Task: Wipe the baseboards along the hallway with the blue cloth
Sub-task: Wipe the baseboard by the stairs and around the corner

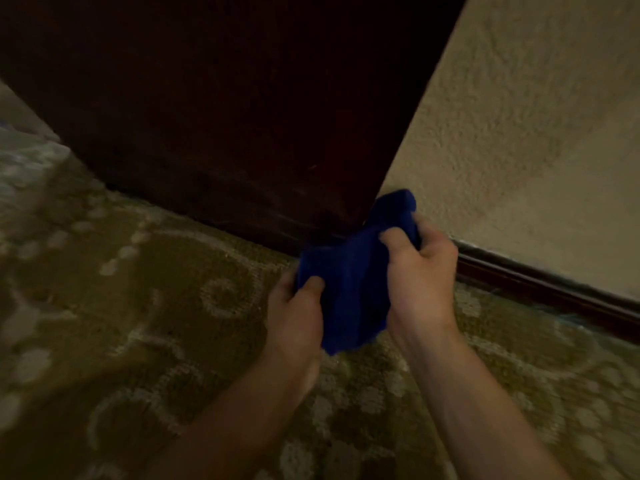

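Here, both bare forearms reach forward and down over the patterned olive-and-cream carpet (145,306), and the two hands hold one crumpled deep-blue cloth (349,285) between them. The left hand (298,313) grips the cloth's lower left edge, thumb on top and fingers curled beneath. The right hand (420,268) clutches its upper right part, fingers bunched into the fabric (knuckles turned toward the wall). The cloth hangs above the carpet at the corner where one dark wooden door (225,116) meets the rough cream wall (536,133). One dark brown baseboard strip (547,289) runs along the wall's foot, just right of the right hand.
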`<action>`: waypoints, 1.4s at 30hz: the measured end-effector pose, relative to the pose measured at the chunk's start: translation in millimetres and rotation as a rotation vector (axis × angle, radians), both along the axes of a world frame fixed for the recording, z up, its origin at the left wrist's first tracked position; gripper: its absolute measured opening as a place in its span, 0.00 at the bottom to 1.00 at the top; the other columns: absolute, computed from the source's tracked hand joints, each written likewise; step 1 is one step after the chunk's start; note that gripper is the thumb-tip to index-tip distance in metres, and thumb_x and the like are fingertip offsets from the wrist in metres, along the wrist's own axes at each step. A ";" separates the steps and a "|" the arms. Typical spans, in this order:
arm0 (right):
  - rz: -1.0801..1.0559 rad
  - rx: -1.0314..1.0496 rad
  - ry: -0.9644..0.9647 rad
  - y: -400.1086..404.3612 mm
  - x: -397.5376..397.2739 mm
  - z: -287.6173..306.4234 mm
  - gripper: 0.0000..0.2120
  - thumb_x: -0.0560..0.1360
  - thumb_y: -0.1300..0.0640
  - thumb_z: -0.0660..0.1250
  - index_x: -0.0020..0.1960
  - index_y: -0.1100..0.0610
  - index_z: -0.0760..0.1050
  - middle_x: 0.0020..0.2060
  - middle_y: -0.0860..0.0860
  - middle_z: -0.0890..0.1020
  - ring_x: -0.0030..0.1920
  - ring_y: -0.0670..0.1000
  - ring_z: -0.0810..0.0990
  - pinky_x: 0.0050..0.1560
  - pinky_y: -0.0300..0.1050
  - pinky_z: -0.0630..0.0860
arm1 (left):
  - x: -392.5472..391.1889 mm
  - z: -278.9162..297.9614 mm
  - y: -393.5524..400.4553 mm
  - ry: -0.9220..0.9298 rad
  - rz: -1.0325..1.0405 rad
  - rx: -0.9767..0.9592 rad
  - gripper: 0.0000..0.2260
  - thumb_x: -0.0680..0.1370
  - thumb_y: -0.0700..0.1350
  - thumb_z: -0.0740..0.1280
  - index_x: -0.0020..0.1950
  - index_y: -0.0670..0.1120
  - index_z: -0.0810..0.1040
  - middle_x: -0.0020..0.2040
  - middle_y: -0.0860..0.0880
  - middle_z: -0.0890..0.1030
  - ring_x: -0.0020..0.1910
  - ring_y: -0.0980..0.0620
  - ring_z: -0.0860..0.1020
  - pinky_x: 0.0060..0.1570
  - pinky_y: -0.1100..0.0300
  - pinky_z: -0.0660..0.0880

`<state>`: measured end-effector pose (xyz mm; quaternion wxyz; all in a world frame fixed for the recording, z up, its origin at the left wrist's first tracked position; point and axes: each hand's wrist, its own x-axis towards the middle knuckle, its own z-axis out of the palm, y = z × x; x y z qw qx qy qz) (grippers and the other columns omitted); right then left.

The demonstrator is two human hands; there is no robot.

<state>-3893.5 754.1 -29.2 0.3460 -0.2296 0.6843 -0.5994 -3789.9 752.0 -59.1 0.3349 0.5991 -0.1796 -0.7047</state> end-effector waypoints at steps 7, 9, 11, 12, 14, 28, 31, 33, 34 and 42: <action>0.049 0.362 0.010 -7.1 14.1 -25.8 0.11 0.80 0.59 0.60 0.59 0.51 0.75 0.49 0.53 0.82 0.46 0.54 0.81 0.52 0.57 0.80 | 5.9 -11.0 -2.8 -0.103 -0.030 0.110 0.12 0.80 0.41 0.63 0.62 0.51 0.76 0.52 0.48 0.80 0.50 0.44 0.80 0.57 0.41 0.77; 0.030 0.275 0.035 -5.7 10.6 -8.9 0.13 0.79 0.59 0.61 0.61 0.53 0.75 0.49 0.54 0.83 0.47 0.56 0.82 0.52 0.59 0.80 | 5.2 -5.4 -0.3 -0.048 -0.024 0.067 0.11 0.80 0.42 0.62 0.58 0.54 0.78 0.53 0.48 0.82 0.51 0.44 0.81 0.57 0.41 0.77; -0.006 0.126 0.046 -0.5 8.2 5.1 0.09 0.77 0.60 0.61 0.53 0.53 0.78 0.46 0.58 0.83 0.46 0.60 0.82 0.48 0.59 0.80 | 4.5 0.9 2.7 -0.009 -0.006 -0.023 0.11 0.79 0.42 0.62 0.53 0.57 0.81 0.52 0.49 0.83 0.51 0.46 0.82 0.57 0.42 0.77; -0.032 0.073 0.018 3.8 9.2 8.6 0.08 0.77 0.61 0.61 0.50 0.54 0.78 0.47 0.61 0.82 0.46 0.63 0.81 0.46 0.60 0.79 | 4.8 4.1 3.8 -0.002 0.011 -0.061 0.12 0.79 0.42 0.62 0.49 0.58 0.81 0.51 0.50 0.84 0.50 0.46 0.82 0.57 0.42 0.78; -0.102 0.081 -0.146 11.6 18.7 2.3 0.07 0.78 0.62 0.61 0.50 0.56 0.77 0.50 0.62 0.81 0.48 0.64 0.81 0.46 0.58 0.78 | 8.2 8.3 2.3 0.010 0.063 -0.065 0.13 0.79 0.41 0.62 0.46 0.57 0.81 0.49 0.49 0.84 0.49 0.46 0.82 0.55 0.44 0.79; -0.224 0.390 -0.603 -27.3 69.4 -3.1 0.12 0.76 0.64 0.66 0.59 0.58 0.74 0.51 0.57 0.82 0.44 0.57 0.83 0.38 0.50 0.81 | 46.7 18.6 -66.4 -0.023 0.228 0.091 0.08 0.79 0.42 0.67 0.57 0.42 0.78 0.53 0.42 0.81 0.51 0.42 0.81 0.57 0.43 0.78; -0.192 0.146 -0.593 -19.1 68.7 32.3 0.13 0.75 0.58 0.68 0.59 0.54 0.75 0.50 0.52 0.84 0.43 0.52 0.86 0.31 0.43 0.80 | 51.0 43.7 -68.3 0.060 0.224 -0.075 0.03 0.78 0.46 0.69 0.49 0.49 0.80 0.50 0.47 0.84 0.50 0.46 0.83 0.54 0.45 0.79; -0.159 0.014 -0.555 -13.8 65.2 49.4 0.19 0.74 0.56 0.70 0.63 0.52 0.74 0.52 0.52 0.84 0.44 0.52 0.86 0.30 0.43 0.80 | 54.4 59.2 -66.1 0.050 0.199 -0.255 0.02 0.77 0.48 0.69 0.48 0.51 0.81 0.49 0.50 0.84 0.49 0.49 0.83 0.53 0.45 0.80; -0.142 -0.011 -0.523 -13.7 65.7 55.2 0.19 0.74 0.56 0.70 0.64 0.53 0.74 0.52 0.52 0.84 0.45 0.52 0.86 0.32 0.44 0.81 | 55.1 61.6 -65.2 0.017 0.191 -0.338 0.02 0.78 0.49 0.69 0.48 0.52 0.80 0.49 0.49 0.83 0.49 0.49 0.83 0.53 0.45 0.80; -0.143 0.386 -0.619 -33.0 76.4 -30.3 0.16 0.76 0.62 0.67 0.62 0.54 0.73 0.57 0.56 0.81 0.50 0.58 0.83 0.43 0.53 0.82 | 66.5 -15.3 -74.5 -0.297 0.098 -0.177 0.02 0.80 0.48 0.67 0.48 0.54 0.75 0.50 0.52 0.80 0.47 0.53 0.79 0.55 0.49 0.78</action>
